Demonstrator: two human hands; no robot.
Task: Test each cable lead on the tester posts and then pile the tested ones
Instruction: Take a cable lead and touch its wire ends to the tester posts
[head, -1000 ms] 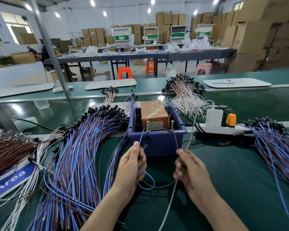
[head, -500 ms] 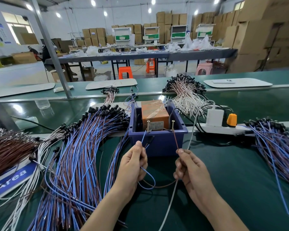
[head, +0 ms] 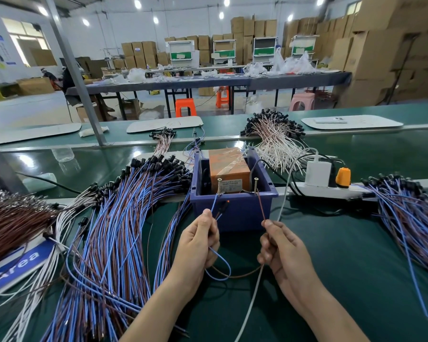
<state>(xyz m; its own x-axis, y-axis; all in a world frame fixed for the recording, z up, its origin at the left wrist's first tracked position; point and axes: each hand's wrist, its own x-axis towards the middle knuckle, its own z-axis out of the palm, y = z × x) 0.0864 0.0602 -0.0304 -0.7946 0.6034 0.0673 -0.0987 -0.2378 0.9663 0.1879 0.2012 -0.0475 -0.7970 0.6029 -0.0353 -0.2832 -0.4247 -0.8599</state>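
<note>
- The cable lead is hanging in a slack loop between the two hands, just above the tabletop, with both ends reaching up to the tester.
- Its blue end is touching the base of the left post, and its brown end is running up to the right post; whether that tip is making contact is too small to tell.
- The lead is looking light, thin and floppy. It is likely bending under its own weight, so taking hold close to each tip should be giving the best control, and a gentle pinch should be sparing the bare ends.
- The left hand is pinching the blue end between thumb and forefinger, with the other fingers curling in around the slack.
- The right hand is pinching the brown end in the same way, fingers folding loosely beneath.
- Both posts are standing upright at the front rim of the blue bin, which is holding the orange tester box.
- A white cable is crossing just beside the right hand, running up toward the power strip.
- A large pile of blue and brown leads is lying to the left and a smaller pile to the right; which one is tested is not showing.
</note>
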